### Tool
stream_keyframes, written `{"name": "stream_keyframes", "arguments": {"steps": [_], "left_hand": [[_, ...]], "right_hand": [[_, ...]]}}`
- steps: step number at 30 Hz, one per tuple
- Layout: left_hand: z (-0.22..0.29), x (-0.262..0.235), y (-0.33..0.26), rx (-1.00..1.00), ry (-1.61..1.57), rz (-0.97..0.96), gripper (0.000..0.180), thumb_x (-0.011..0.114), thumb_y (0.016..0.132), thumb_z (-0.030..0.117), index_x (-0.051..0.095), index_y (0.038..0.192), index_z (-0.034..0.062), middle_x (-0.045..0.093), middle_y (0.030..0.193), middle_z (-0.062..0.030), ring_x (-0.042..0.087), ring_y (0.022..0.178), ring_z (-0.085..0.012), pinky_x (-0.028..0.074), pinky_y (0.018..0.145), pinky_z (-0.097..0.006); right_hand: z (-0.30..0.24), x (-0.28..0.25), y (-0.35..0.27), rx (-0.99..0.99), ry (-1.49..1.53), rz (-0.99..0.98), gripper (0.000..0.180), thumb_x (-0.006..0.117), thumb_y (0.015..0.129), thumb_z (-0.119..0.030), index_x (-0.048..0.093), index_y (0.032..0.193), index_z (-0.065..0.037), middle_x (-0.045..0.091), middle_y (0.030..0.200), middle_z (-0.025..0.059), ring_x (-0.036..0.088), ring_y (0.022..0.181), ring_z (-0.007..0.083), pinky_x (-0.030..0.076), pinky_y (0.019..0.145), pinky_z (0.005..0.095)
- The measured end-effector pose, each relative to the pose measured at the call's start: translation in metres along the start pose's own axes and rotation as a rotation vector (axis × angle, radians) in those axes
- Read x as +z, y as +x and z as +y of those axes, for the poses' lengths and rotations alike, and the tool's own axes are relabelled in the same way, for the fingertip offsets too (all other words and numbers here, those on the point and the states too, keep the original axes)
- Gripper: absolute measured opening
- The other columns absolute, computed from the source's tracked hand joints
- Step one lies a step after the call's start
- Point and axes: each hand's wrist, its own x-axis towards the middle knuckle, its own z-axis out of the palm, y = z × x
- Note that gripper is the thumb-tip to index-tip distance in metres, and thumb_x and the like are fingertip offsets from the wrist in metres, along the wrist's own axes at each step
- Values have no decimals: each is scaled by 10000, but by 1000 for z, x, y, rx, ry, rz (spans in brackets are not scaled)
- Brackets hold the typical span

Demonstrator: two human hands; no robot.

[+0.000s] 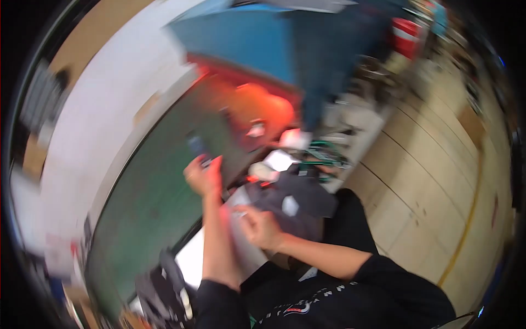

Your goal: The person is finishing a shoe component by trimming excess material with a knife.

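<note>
My left hand is raised over the green belt-like surface, its fingers closed round the lower end of a small dark blue-grey object. Motion blur hides what kind of object it is. Closer to my body, my right hand has its fingers pinched together. A small pale bit shows at those fingertips, too blurred to name. Dark grey cloth-like material lies just beyond the right hand, with a pale rounded item beside it.
A blue hood stands ahead, red-orange light glowing beneath it. Green-handled tools lie on a side shelf to the right. A dark grey bundle sits lower left. Tiled floor stretches along the right; a red-and-white container stands far right.
</note>
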Motion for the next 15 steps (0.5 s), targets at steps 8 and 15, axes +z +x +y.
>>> {"name": "stream_keyframes", "arguments": {"steps": [8,15], "left_hand": [[-51,-82,10,-258,-702,-14,279,759,779,125,633,954,-51,640,907,-76,579,801,-134,496,743,-269],[-53,-200,-104,-294,-695,-219,182,655,857,61,596,1000,-36,605,968,-66,556,850,-127,464,775,-238]], "right_hand": [[-4,-1,4,-112,144,145,228,479,921,-98,532,1122,-4,545,596,129,575,523,181,440,532,318],[1,8,3,-17,208,39,323,460,927,-89,497,1238,-9,545,619,107,566,540,142,442,530,320]]}}
